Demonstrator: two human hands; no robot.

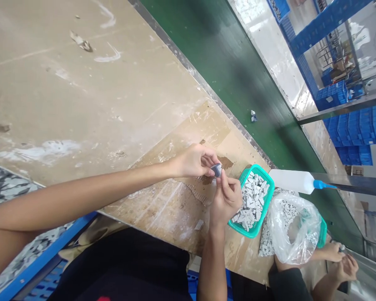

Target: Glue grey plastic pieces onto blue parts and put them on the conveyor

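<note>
My left hand and my right hand meet above a worn cardboard sheet, pinching a small grey-and-white block between their fingertips. The fingers hide part of the block. Just right of my right hand stands a teal plastic basket heaped with similar pale chunks. A white squeeze bottle with a blue nozzle lies beyond the basket. A clear plastic bag sits lower right, over a second teal container.
A green conveyor belt runs behind the bench, with a small stray piece on it. A co-worker's hands work at lower right. Stacked blue crates stand beyond, and a mottled heap of pieces lies at lower left beside a blue rail.
</note>
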